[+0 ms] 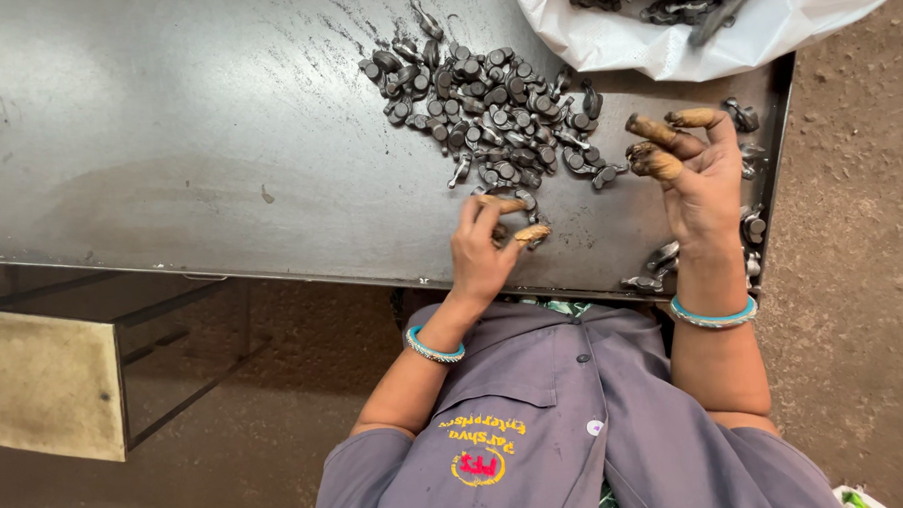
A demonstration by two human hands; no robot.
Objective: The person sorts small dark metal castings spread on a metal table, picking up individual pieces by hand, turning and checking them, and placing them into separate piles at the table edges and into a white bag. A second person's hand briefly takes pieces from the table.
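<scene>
Head camera looks straight down on a grey steel desk (187,143), where a heap of small dark metal parts (491,107) lies toward the far right, near a white plastic bag (624,38) that holds more of the same.

The left hand (480,253) sits at the near edge of the heap, its fingers curled in and pinching one small part (501,232) between thumb and forefinger; the fingertips wear tan covers. The right hand (699,180) hovers just right of the heap, open, fingers spread and bent upward, with tan finger covers too, and holds nothing that I can see. A few loose parts (751,223) lie scattered beside and under it along the desk's right edge.

These pieces look like solid forged steel: heavy for their bulk, rigid, not at all fragile, and probably a bit oily or slick, which would explain the finger covers. Each seems to have a rounded head and a narrower stem, so a pinch across the stem or round the head would likely hold best.

As for packaging, the bag is plain white, crumpled, open at the top, with no label showing. The person's grey work shirt (578,430) bears a yellow and red embroidered emblem on the chest, and a turquoise bangle (435,347) sits on each wrist.
</scene>
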